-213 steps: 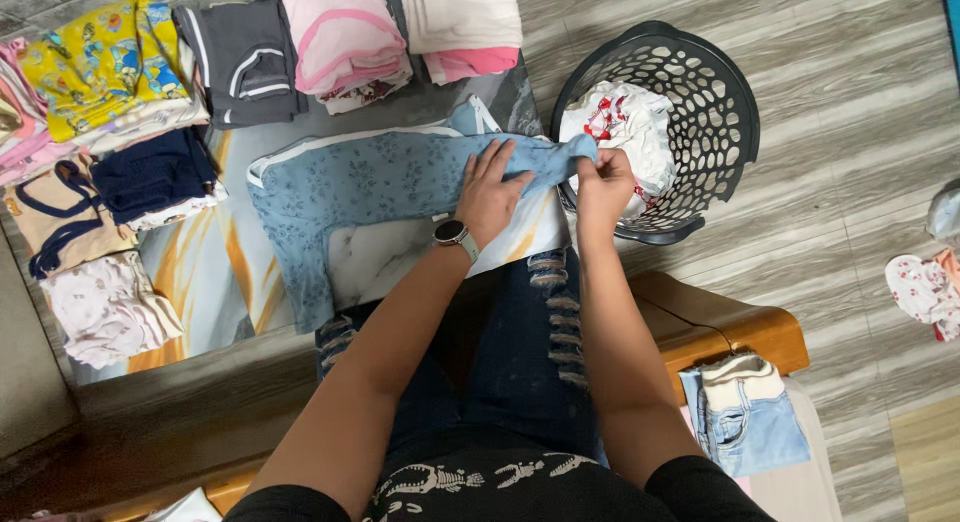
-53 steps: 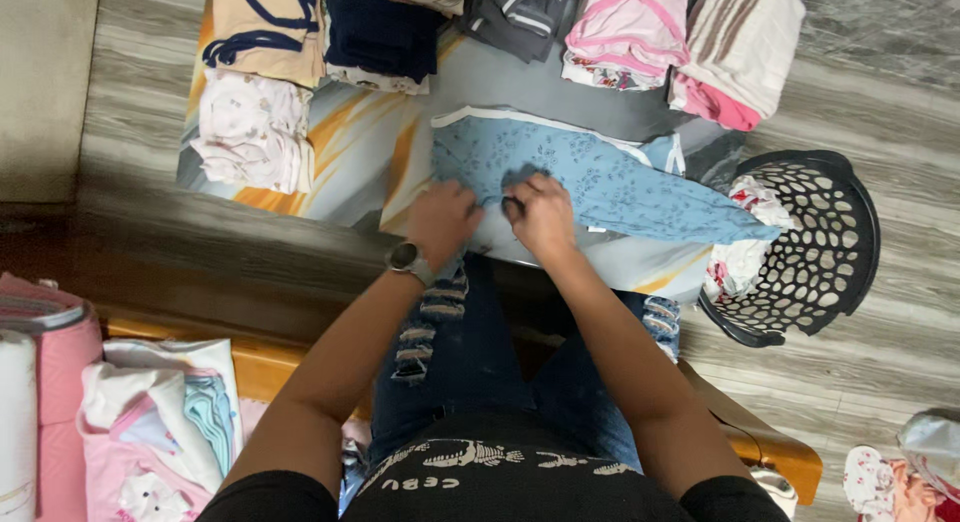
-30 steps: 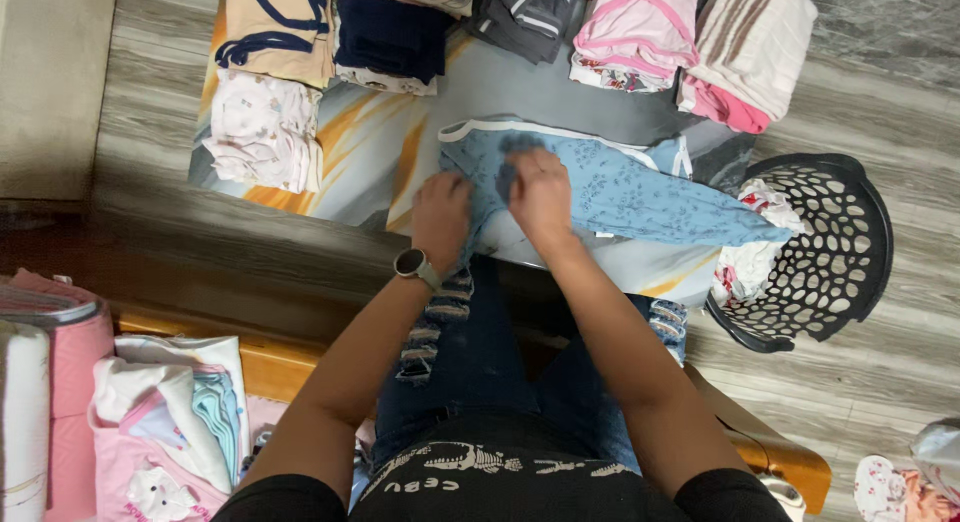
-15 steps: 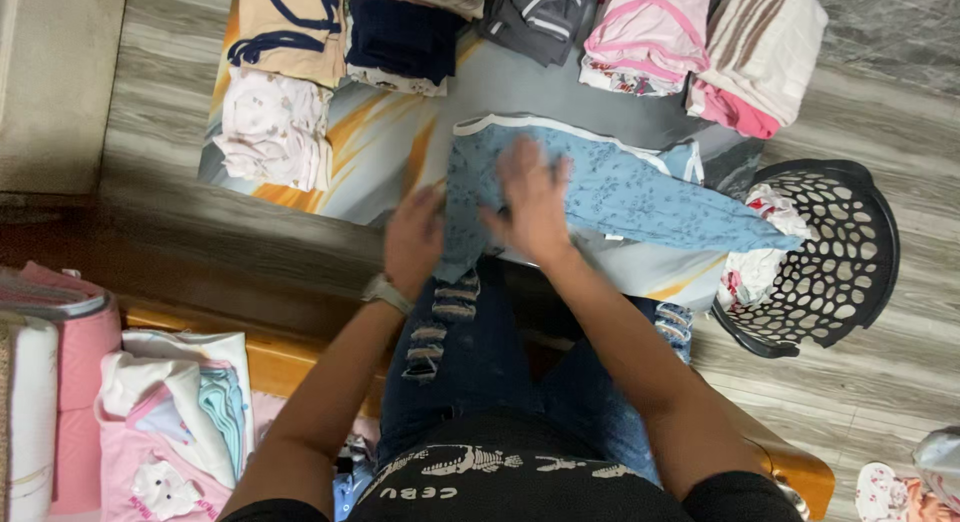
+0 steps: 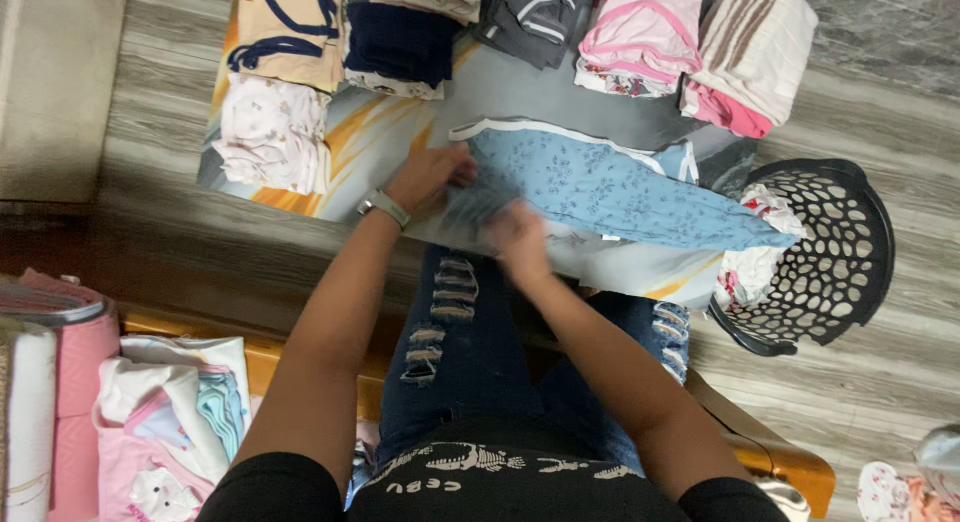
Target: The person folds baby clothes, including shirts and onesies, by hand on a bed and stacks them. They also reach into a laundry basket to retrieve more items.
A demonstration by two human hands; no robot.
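Note:
A light blue flowered garment [image 5: 620,187] with white trim lies spread on a grey and orange mat [image 5: 350,147] on the floor. My left hand [image 5: 432,172], with a watch on its wrist, rests on the garment's left end, fingers pinching the cloth. My right hand [image 5: 515,240] is blurred with motion at the garment's near edge, and appears to hold the fabric there. The garment's right end reaches toward a black laundry basket [image 5: 835,272].
Folded clothes line the mat's far edge: a cream top [image 5: 290,32], a navy pile [image 5: 400,37], a grey pile [image 5: 535,17], pink piles [image 5: 640,37]. A white folded piece [image 5: 270,132] lies left. The basket holds white clothes [image 5: 755,262]. More clothes [image 5: 160,422] sit beside me.
My right hand has slid from the middle of the blue garment back to its near edge. My left hand has moved up onto the garment's left end.

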